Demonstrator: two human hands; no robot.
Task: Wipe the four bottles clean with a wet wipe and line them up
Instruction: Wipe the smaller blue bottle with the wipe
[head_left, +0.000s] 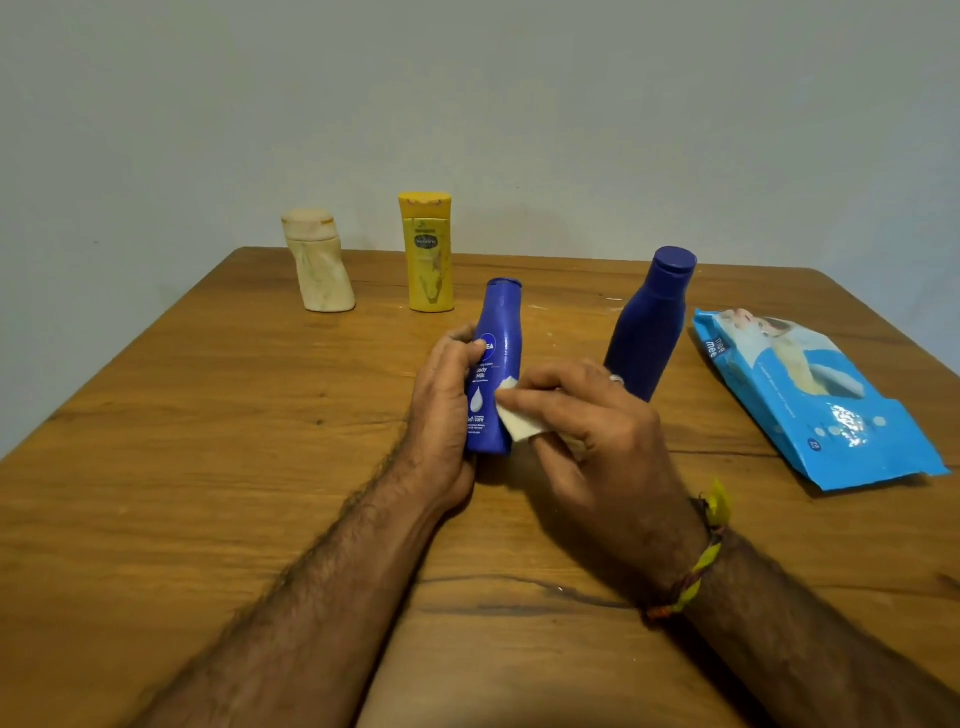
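My left hand (444, 410) grips a blue Nivea bottle (496, 332), held upright just above the middle of the wooden table (208, 441). A folded white wet wipe (519, 425) is pinched in my right hand (587, 426) and pressed against the bottle's lower right side. A dark blue bottle (649, 317) with a round cap stands just behind my right hand. At the back stand a yellow bottle (428, 260) and, left of it, a cream twisted bottle (319, 265), both stained.
A light blue pack of wet wipes (810, 395) lies flat on the right side of the table. A plain grey wall rises behind the table's far edge. White smears mark the wood between the two blue bottles.
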